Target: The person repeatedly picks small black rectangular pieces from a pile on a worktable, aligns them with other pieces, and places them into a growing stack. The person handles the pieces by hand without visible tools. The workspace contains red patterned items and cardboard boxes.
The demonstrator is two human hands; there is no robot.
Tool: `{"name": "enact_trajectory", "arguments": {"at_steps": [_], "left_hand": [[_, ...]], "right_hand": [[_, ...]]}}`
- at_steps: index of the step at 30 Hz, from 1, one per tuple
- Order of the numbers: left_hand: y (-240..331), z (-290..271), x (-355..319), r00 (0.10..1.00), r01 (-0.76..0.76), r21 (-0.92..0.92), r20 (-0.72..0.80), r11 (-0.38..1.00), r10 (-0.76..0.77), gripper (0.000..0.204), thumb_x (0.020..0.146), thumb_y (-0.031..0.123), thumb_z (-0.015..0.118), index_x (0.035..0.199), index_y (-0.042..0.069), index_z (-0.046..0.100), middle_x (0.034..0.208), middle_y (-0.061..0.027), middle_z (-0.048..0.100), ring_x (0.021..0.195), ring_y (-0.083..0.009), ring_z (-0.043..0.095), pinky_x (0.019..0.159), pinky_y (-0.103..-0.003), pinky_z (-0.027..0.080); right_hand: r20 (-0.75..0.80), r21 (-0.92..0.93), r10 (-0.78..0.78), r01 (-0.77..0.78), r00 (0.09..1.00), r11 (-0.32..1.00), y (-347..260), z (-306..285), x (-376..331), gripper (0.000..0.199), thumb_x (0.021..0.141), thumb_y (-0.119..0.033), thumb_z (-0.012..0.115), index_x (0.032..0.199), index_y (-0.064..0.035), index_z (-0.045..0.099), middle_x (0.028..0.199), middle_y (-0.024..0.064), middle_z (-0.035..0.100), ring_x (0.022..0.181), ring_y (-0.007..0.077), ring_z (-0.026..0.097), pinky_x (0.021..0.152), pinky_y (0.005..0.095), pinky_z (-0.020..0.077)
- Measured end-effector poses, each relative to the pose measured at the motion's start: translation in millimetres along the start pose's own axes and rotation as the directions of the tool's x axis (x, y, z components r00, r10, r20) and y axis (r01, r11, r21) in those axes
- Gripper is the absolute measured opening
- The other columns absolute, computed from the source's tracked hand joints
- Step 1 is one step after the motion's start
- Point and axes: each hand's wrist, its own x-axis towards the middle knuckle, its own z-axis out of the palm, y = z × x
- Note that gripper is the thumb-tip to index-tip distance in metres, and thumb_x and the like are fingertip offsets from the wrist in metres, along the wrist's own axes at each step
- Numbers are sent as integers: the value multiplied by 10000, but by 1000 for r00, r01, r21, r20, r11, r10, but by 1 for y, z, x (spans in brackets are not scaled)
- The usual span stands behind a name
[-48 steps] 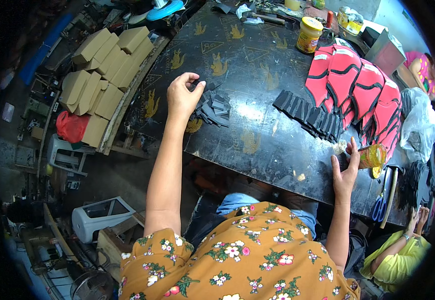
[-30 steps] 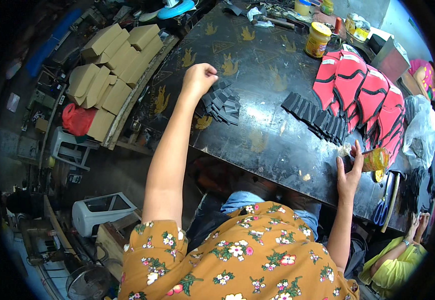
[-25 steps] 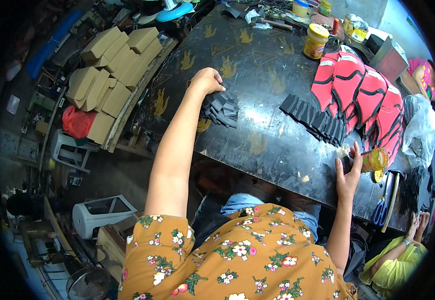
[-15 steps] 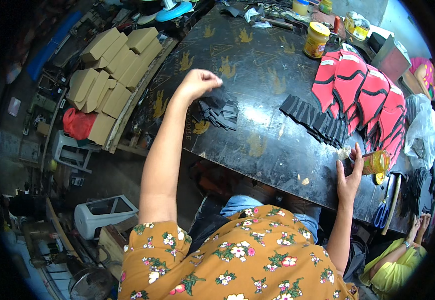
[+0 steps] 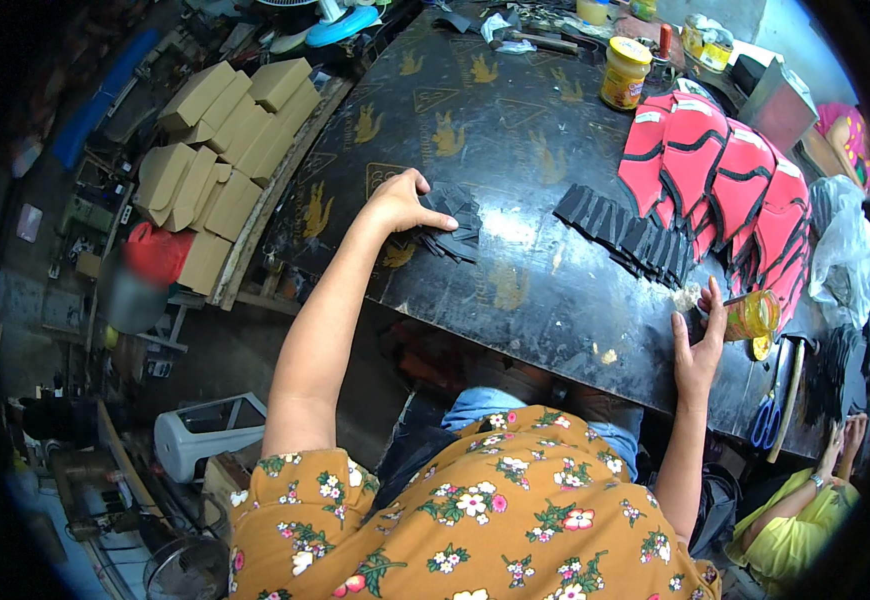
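My left hand [image 5: 400, 207] rests at the left side of a loose pile of small black strips [image 5: 452, 215] on the dark table. Its thumb is stretched over the strips, apart from the fingers. Beside the table's near right edge is my right hand [image 5: 698, 352], thumb and forefinger spread. A small dark patch shows between them, too unclear to name. Just right of that hand is a glass jar [image 5: 753, 316] with yellowish contents, tilted or on its side. A row of overlapping black strips [image 5: 623, 235] lies in front of stacked red, black-edged cut pieces [image 5: 695, 150].
A yellow-lidded jar [image 5: 625, 73] stands farther back. Blue-handled scissors [image 5: 766, 420] and a wooden-handled tool [image 5: 787, 405] lie at the right edge, near a clear plastic bag [image 5: 843, 250]. Tan boxes [image 5: 240, 120] are stacked left. Another person's yellow sleeve [image 5: 790, 525] shows lower right.
My left hand has come down and nearer onto the strip pile, its thumb now spread from the fingers. My right hand stays nearly still. A blurred dark shape has appeared below the red bag at left.
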Motion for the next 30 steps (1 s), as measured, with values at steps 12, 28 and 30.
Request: {"name": "enact_trajectory", "arguments": {"at_steps": [12, 28, 30], "left_hand": [[17, 17, -17, 999, -20, -103, -49, 994, 15, 960, 529, 473, 1063, 1251, -24, 671, 1245, -227, 728, 1183, -353, 704, 1021, -413, 552], [22, 14, -1, 998, -48, -5, 39, 999, 48, 958, 566, 449, 1045, 1356, 43, 689, 1323, -197, 640, 1284, -355, 633, 1092, -446, 523], [22, 18, -5, 998, -64, -62, -25, 996, 63, 929, 572, 416, 1051, 1339, 36, 690, 1324, -204, 659, 1252, -352, 663, 1070, -445, 543]], "right_hand": [[461, 803, 48, -439, 886, 402, -13, -68, -72, 590, 973, -525, 769, 1239, -14, 642, 1122, 161, 673, 803, 242, 669, 642, 342, 540], [384, 546, 820, -821, 424, 169, 156, -51, -218, 380, 1010, -227, 694, 1380, -150, 664, 1219, 82, 777, 986, 243, 739, 740, 414, 563], [380, 551, 813, -814, 441, 183, 144, -54, -210, 366, 996, -208, 698, 1352, -129, 674, 1177, 79, 789, 944, 226, 743, 697, 363, 560]]}}
